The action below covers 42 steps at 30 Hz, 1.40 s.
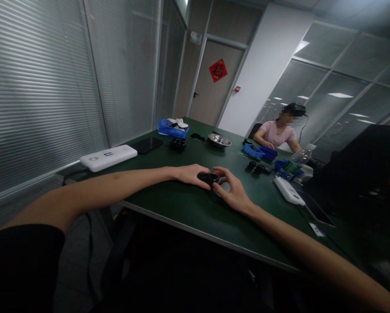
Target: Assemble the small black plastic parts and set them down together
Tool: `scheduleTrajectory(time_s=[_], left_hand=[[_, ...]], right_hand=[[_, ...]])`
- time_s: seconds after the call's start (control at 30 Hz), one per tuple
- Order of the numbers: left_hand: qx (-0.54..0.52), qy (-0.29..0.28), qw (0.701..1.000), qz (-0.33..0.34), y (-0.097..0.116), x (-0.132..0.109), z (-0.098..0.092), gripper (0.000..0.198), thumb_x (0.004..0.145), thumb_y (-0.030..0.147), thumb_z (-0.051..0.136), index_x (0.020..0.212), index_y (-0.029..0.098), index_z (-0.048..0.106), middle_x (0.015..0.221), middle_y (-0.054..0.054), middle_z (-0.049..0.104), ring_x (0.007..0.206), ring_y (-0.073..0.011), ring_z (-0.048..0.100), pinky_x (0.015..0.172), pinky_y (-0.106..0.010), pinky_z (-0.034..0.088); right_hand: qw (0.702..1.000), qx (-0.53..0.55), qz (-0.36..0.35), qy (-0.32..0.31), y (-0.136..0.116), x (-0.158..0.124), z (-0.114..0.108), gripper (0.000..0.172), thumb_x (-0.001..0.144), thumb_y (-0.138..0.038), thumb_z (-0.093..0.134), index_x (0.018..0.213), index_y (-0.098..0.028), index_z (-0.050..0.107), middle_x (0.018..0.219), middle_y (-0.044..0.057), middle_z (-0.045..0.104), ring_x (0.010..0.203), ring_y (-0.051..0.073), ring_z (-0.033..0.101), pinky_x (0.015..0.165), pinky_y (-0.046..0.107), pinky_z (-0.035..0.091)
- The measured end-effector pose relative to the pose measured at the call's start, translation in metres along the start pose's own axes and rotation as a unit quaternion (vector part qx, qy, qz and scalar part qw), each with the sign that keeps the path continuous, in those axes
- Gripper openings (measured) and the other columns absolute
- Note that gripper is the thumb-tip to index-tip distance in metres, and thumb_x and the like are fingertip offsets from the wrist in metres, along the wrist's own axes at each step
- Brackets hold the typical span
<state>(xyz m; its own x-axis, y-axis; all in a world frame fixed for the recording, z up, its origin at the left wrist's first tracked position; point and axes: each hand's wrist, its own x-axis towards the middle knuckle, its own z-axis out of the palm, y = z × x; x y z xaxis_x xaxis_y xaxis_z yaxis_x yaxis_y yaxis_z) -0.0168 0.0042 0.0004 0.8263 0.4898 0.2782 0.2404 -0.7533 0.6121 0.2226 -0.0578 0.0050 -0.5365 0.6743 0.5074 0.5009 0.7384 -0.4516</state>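
Observation:
My left hand [192, 175] is closed around a small glossy black part [208, 178] with a rounded, ring-like right end. Its exact kind is too small to tell. From the other side, my right hand [233, 190] pinches at that rounded end with thumb and fingers; whatever else lies between those fingertips is partly hidden. Both hands are low over the green table [178, 202], near its front edge. Beyond them lies a cluster of similar black parts [178, 144], and a shiny metal bowl [219, 140] stands farther back.
A white power bank [108, 157] and a dark phone [148, 145] lie left, near a filled blue basket [173, 128]. Rightward are more black parts [258, 168], blue trays [253, 150], a plastic bottle [295, 161] and another white power bank [288, 191]. A person [278, 132] sits across the table.

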Motion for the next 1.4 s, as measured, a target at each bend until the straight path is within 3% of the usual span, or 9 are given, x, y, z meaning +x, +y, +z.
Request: scheduleTrajectory(time_s=[0.2, 0.37, 0.53, 0.73, 0.93, 1.13, 1.3, 1.4], left_hand=[[0.009, -0.005, 1.0, -0.003, 0.0002, 0.0007, 0.0002, 0.05, 0.085, 0.053, 0.074, 0.118, 0.017, 0.067, 0.111, -0.006, 0.069, 0.1, -0.0217, 0.064, 0.083, -0.029, 0.043], [0.014, 0.0, 1.0, 0.006, -0.0016, 0.0018, 0.0008, 0.05, 0.085, 0.052, 0.073, 0.119, 0.016, 0.066, 0.112, -0.007, 0.069, 0.101, -0.0223, 0.064, 0.085, -0.03, 0.043], [0.013, -0.008, 1.0, 0.004, -0.0006, 0.0019, 0.0005, 0.048, 0.086, 0.052, 0.072, 0.117, 0.016, 0.066, 0.11, -0.007, 0.068, 0.099, -0.0224, 0.063, 0.083, -0.029, 0.043], [0.015, -0.003, 1.0, 0.002, 0.0015, 0.0013, -0.0001, 0.051, 0.085, 0.054, 0.072, 0.12, 0.016, 0.065, 0.112, -0.008, 0.068, 0.1, -0.0225, 0.063, 0.084, -0.03, 0.043], [0.027, -0.008, 1.0, -0.001, 0.0028, 0.0016, -0.0012, 0.049, 0.085, 0.055, 0.072, 0.113, 0.015, 0.066, 0.106, -0.008, 0.069, 0.095, -0.0221, 0.063, 0.078, -0.029, 0.042], [0.024, -0.005, 1.0, 0.013, 0.002, 0.0014, -0.0005, 0.049, 0.087, 0.054, 0.071, 0.116, 0.016, 0.065, 0.109, -0.007, 0.068, 0.098, -0.0217, 0.063, 0.083, -0.029, 0.042], [0.029, -0.005, 0.999, 0.014, -0.0005, 0.0021, 0.0002, 0.048, 0.086, 0.053, 0.072, 0.114, 0.015, 0.066, 0.106, -0.007, 0.068, 0.095, -0.0212, 0.062, 0.08, -0.028, 0.042], [0.03, -0.002, 0.999, 0.017, -0.0016, 0.0024, 0.0005, 0.048, 0.085, 0.053, 0.073, 0.115, 0.016, 0.066, 0.106, -0.007, 0.068, 0.096, -0.0216, 0.062, 0.081, -0.029, 0.042]], right_hand=[[0.999, 0.002, 0.024, 0.021, 0.0007, 0.0001, 0.0002, 0.055, 0.091, -0.038, 0.07, 0.14, -0.025, 0.051, 0.113, 0.008, 0.066, 0.103, 0.026, 0.066, 0.084, 0.041, 0.059], [1.0, 0.018, 0.015, -0.004, 0.0017, 0.0, -0.0004, 0.051, 0.094, -0.034, 0.065, 0.142, -0.024, 0.05, 0.118, 0.009, 0.066, 0.103, 0.025, 0.067, 0.087, 0.042, 0.058], [0.999, 0.014, 0.035, 0.005, 0.0014, 0.0006, 0.0002, 0.06, 0.09, -0.038, 0.071, 0.143, -0.024, 0.049, 0.113, 0.008, 0.065, 0.103, 0.026, 0.066, 0.084, 0.041, 0.059], [0.999, 0.044, 0.023, -0.014, 0.0002, -0.0001, -0.0017, 0.054, 0.094, -0.035, 0.066, 0.144, -0.025, 0.048, 0.119, 0.009, 0.065, 0.106, 0.026, 0.066, 0.088, 0.042, 0.058], [0.999, 0.024, 0.035, 0.003, 0.004, -0.0004, 0.0, 0.061, 0.091, -0.042, 0.072, 0.145, -0.026, 0.048, 0.114, 0.008, 0.065, 0.103, 0.026, 0.066, 0.083, 0.042, 0.059], [0.999, 0.034, 0.023, -0.02, 0.0038, -0.0013, -0.0015, 0.056, 0.094, -0.033, 0.065, 0.146, -0.026, 0.045, 0.123, 0.009, 0.064, 0.107, 0.026, 0.066, 0.089, 0.043, 0.058], [0.999, 0.033, 0.032, 0.011, 0.0036, 0.0001, 0.0, 0.059, 0.091, -0.037, 0.071, 0.143, -0.025, 0.048, 0.115, 0.009, 0.064, 0.106, 0.027, 0.065, 0.084, 0.042, 0.059], [0.998, 0.049, 0.029, -0.003, 0.004, -0.0001, -0.0004, 0.055, 0.093, -0.035, 0.067, 0.144, -0.025, 0.047, 0.117, 0.009, 0.065, 0.105, 0.026, 0.066, 0.086, 0.043, 0.059]])
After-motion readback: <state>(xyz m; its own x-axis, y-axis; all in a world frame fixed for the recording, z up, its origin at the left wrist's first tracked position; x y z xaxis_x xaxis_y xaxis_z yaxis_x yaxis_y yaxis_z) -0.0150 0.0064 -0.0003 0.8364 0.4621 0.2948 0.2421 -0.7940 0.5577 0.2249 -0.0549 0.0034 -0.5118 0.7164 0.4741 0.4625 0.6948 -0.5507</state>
